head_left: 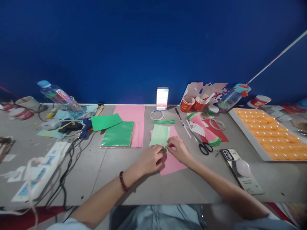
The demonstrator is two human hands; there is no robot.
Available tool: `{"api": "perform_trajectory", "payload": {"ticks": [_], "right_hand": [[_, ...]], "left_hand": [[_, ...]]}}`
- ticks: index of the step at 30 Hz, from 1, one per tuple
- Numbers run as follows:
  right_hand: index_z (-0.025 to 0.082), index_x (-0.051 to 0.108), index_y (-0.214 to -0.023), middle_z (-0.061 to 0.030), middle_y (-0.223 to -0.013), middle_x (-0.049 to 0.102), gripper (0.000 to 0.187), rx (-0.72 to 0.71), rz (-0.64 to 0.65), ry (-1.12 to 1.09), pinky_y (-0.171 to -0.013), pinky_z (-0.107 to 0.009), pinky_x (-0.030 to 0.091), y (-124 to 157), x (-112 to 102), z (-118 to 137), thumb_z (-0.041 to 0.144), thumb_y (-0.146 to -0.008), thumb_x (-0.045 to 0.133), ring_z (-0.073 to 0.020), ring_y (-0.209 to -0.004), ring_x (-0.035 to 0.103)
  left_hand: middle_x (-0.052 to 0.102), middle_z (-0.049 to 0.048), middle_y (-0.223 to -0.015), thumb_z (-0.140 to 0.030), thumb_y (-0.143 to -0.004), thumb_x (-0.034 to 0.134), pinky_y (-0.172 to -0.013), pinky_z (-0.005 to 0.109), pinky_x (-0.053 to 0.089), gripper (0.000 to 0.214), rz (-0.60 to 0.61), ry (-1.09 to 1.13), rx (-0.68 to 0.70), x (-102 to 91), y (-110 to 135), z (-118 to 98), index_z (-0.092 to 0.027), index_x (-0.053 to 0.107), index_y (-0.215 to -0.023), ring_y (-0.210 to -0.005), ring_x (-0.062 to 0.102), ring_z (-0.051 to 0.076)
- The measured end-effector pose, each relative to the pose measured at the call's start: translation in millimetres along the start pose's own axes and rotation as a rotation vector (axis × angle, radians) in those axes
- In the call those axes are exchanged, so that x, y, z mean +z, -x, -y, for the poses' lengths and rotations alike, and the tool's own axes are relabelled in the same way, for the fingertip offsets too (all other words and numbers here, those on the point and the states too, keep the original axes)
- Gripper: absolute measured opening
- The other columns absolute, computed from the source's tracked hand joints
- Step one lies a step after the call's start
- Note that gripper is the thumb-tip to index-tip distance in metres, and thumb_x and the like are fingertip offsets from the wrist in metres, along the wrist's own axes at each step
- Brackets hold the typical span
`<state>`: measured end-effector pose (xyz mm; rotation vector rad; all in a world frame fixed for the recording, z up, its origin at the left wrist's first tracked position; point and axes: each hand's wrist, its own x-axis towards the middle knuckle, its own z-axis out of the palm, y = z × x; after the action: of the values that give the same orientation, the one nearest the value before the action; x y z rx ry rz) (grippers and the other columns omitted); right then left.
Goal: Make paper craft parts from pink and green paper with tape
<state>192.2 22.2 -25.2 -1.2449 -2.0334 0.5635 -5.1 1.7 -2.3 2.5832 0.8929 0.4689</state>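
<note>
A light green sheet of paper (159, 132) lies in front of me, with a fold line running along its right side. Under it is a pink sheet of paper (175, 163), set at an angle. My left hand (152, 158), a beaded bracelet at its wrist, has its fingers curled on the green sheet's lower edge. At the lower right corner of that sheet, my right hand (178, 149) pinches the edge between thumb and forefinger. Thin green strips (164, 121) and a white ring of tape (157, 115) lie just beyond the sheet.
Black scissors (205, 148), a pink-and-green paper fan (205, 129) and a phone (242, 172) lie to the right, near a tray of orange balls (271, 134). Leftward are a green paper pack (117, 134), a glue gun (85, 127), a power strip (43, 171) and a bottle (61, 97).
</note>
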Motion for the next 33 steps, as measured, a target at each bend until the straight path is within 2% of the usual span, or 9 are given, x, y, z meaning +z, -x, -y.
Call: {"api": "perform_trajectory", "payload": {"ticks": [8, 21, 33], "right_hand": [[0.021, 0.054, -0.068, -0.0036, -0.078, 0.062, 0.013, -0.008, -0.019, 0.016, -0.078, -0.036, 0.040, -20.5, -4.5, -15.7, 0.016, -0.080, 0.058, -0.0203, -0.080, 0.056], [0.021, 0.052, -0.066, -0.0022, -0.073, 0.060, 0.016, -0.011, -0.025, 0.047, -0.074, -0.034, 0.041, -32.6, -4.0, -28.4, 0.020, -0.082, 0.057, -0.0183, -0.073, 0.054], [0.020, 0.055, -0.066, -0.0028, -0.072, 0.060, 0.015, -0.011, -0.088, 0.122, -0.073, -0.033, 0.041, -60.5, -5.9, -48.4, 0.022, -0.080, 0.057, -0.0189, -0.073, 0.053]], "left_hand": [[0.055, 0.0082, -0.105, -0.014, -0.074, 0.055, -0.084, 0.035, 0.044, 0.011, 0.005, -0.033, -0.007, -1.1, -0.3, -0.7, -0.017, 0.059, -0.084, -0.097, 0.051, 0.022], [0.055, 0.0083, -0.102, -0.014, -0.074, 0.054, -0.083, 0.034, 0.043, 0.013, 0.007, -0.048, -0.004, -1.2, -0.7, -1.4, -0.018, 0.059, -0.085, -0.095, 0.051, 0.022], [0.054, 0.0082, -0.104, -0.014, -0.074, 0.053, -0.084, 0.034, 0.043, 0.014, 0.003, -0.051, 0.000, -0.4, -0.5, -0.2, -0.018, 0.060, -0.086, -0.095, 0.051, 0.022]]}}
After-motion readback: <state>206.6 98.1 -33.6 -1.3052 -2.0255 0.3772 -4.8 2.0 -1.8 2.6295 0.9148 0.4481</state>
